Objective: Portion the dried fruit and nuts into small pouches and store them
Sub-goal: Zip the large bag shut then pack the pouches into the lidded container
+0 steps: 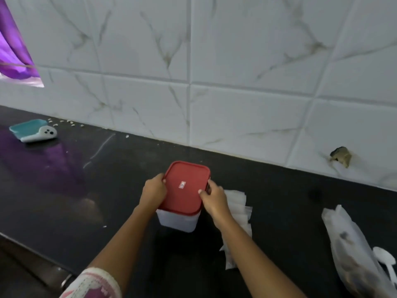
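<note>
**Container** (177, 221): stands upright at frame centre on the dark surface (86, 190), with the red lid (184, 186) on top. The side wall is frosted and the contents cannot be made out. The lid is a rounded rectangle whose long axis runs from 7 o'clock to 1 o'clock, far end toward the tiled wall (236, 82).

**Left hand** (153, 190): grip closed on the lid's edge at 9 o'clock, thumb at the rim, other fingers hidden down the side.

**Right hand** (213, 197): grip closed on the lid's edge at 3 o'clock, thumb on the lid top, fingertips hidden.

**Pouches** (238, 211): a white stack just beside the container at 3 o'clock, partly covered by the right forearm. The count cannot be determined.

**Bag** (352, 250): at 4 o'clock, well apart, cut off at the frame corner. Its dark contents are blurred. A white spoon (383, 257) lies beside it, partly cut off.

**Scale** (32, 131): at 10 o'clock, well apart, near the wall.
</note>
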